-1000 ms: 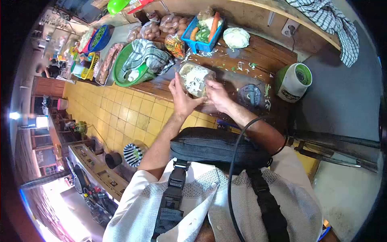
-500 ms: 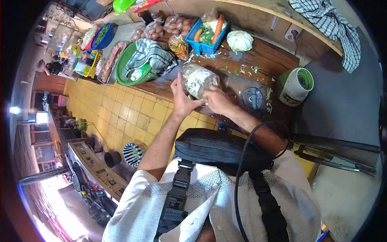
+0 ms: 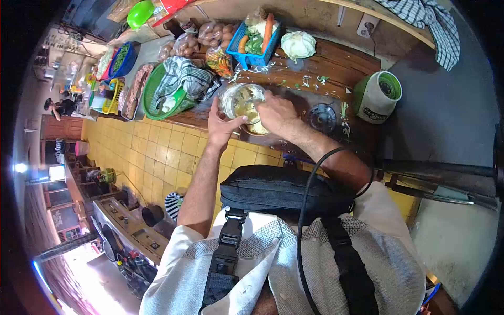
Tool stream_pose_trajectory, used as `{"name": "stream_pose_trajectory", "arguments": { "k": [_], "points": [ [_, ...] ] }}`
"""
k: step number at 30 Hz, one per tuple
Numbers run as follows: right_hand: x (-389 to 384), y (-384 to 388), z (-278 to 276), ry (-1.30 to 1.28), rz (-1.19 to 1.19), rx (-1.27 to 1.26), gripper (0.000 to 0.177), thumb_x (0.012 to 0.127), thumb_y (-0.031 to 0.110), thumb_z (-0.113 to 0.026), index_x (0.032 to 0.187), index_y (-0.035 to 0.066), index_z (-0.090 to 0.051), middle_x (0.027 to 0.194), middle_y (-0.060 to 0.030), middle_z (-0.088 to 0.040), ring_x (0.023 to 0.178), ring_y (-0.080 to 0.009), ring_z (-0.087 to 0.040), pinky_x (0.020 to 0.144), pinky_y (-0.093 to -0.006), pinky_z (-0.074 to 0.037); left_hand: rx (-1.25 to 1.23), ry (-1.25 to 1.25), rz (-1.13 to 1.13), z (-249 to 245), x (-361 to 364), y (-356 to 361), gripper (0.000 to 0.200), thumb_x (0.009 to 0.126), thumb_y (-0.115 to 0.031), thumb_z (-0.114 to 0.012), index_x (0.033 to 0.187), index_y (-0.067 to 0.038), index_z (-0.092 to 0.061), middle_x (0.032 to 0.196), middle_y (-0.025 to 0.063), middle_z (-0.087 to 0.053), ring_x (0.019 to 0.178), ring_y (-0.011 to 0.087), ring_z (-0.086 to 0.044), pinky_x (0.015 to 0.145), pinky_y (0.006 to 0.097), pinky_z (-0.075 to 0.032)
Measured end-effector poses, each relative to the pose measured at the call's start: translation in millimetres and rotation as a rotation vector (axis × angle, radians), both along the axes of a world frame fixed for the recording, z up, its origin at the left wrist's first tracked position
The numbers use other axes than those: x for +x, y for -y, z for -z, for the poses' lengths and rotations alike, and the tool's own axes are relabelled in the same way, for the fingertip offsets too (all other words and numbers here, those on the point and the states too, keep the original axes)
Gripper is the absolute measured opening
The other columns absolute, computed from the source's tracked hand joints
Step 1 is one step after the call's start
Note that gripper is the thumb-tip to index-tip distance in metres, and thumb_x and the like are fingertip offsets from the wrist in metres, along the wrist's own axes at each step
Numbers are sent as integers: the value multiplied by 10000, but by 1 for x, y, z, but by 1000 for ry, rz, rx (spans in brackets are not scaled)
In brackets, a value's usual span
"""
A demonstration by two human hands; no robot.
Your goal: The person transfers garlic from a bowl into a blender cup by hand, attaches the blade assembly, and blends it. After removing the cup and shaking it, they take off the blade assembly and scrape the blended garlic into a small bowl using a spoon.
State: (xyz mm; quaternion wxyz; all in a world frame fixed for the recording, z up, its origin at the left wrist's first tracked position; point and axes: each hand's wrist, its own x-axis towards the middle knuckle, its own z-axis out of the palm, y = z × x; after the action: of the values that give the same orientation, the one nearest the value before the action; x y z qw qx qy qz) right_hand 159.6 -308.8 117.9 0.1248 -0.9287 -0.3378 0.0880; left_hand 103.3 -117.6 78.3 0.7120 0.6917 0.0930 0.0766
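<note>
From the head camera, looking down over the person's own chest and dark strap bag, both arms reach to the near edge of a dark wooden counter (image 3: 336,63). The left hand (image 3: 221,127) is clamped around the near side of a clear plastic jar (image 3: 240,101), thumb and fingers wrapped on its wall, and holds it tilted just above the counter edge. The right hand (image 3: 276,113) lies against the jar's other side with its back to the camera; its fingers are hidden, so I cannot tell whether they close on the jar or only press at it. The jar looks partly filled with pale shredded cabbage, so some filling seems done. Loose shreds (image 3: 310,81) lie scattered on the wood beyond the hands, and a whole pale green cabbage head (image 3: 297,44) sits uncut further back, which suggests cutting and clearing are left. Beside the cabbage stands a blue plastic basket (image 3: 242,56) with a carrot and greens. To the left is a round green plastic basket (image 3: 152,100) holding a checked cloth. To the right stand a round dark disc (image 3: 322,115) and a green-and-white cylindrical tub (image 3: 378,97).
</note>
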Motion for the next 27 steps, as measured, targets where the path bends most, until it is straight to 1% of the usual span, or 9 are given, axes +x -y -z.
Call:
{"name": "stream_pose_trajectory", "arguments": {
  "k": [3, 4, 7, 11, 15, 21, 23, 24, 27],
  "points": [
    [4, -7, 3, 253, 54, 256, 236, 846, 160, -568, 985, 16, -693, 1048, -193, -606, 966, -336, -643, 752, -428, -565, 6, -10, 52, -14, 0, 5, 1107, 672, 5, -848, 1473, 122, -94, 1308, 223, -519, 1117, 233, -585, 924, 330, -524],
    [5, -10, 4, 296, 51, 152, 257, 837, 165, -573, 1000, 4, -691, 1035, -178, -605, 970, -321, -635, 757, -409, -563, 50, -47, 46, -17, 1, 5, 1094, 683, 6, -840, 1465, 142, -86, 1277, 221, -546, 1099, 231, -598, 900, 328, -536],
    [13, -5, 1, 99, -114, -90, 300, 860, 168, -551, 1107, 26, -644, 992, -140, -569, 986, -308, -622, 783, -413, -548, 44, -132, 88, -34, 2, 5, 1087, 686, -17, -846, 1454, 166, -99, 1238, 220, -575, 1069, 225, -613, 889, 327, -541],
    [14, -3, -10, 233, -110, 177, 288, 858, 185, -556, 987, -44, -673, 1079, -166, -617, 979, -306, -635, 758, -429, -558, 84, -68, 96, -26, 3, 4, 1079, 685, -76, -862, 1445, 177, -139, 1186, 202, -610, 977, 202, -644, 809, 297, -561],
    [15, -9, -2, 67, -63, -28, 276, 872, 126, -511, 1064, -9, -657, 1102, -190, -609, 995, -340, -644, 792, -428, -552, 61, -129, 56, -32, 3, 0, 1044, 727, -78, -833, 1471, 133, -133, 1192, 198, -607, 971, 204, -645, 773, 304, -571],
    [7, -2, -20, 40, -63, 60, 283, 841, 96, -557, 1078, -15, -664, 1056, -217, -629, 902, -354, -681, 758, -442, -564, -105, -205, 111, -23, -7, -11, 1041, 749, -52, -801, 1516, 38, -102, 1389, 176, -464, 1148, 232, -567, 875, 361, -544],
    [-1, -9, -10, 121, -6, 136, 252, 832, 168, -590, 930, -34, -705, 1015, -230, -638, 870, -350, -696, 697, -440, -580, -218, -191, 102, -21, -6, -14, 1045, 756, -28, -781, 1525, 16, -74, 1420, 165, -428, 1209, 251, -522, 948, 390, -503],
    [2, -8, -12, -21, -116, -38, 345, 834, 105, -585, 1165, 12, -612, 1025, -222, -598, 870, -367, -681, 679, -473, -567, -212, -154, 102, -23, -7, -14, 1040, 757, 9, -756, 1525, 17, -53, 1443, 167, -399, 1277, 263, -463, 1010, 415, -456],
    [-6, -2, -19, -32, -70, 40, 366, 839, 106, -581, 1192, 11, -582, 1014, -224, -594, 868, -363, -682, 684, -474, -569, -311, -79, 122, -27, -9, -14, 1040, 748, 43, -739, 1526, 16, -49, 1452, 167, -389, 1289, 266, -452, 1029, 409, -440]
  ]
}}
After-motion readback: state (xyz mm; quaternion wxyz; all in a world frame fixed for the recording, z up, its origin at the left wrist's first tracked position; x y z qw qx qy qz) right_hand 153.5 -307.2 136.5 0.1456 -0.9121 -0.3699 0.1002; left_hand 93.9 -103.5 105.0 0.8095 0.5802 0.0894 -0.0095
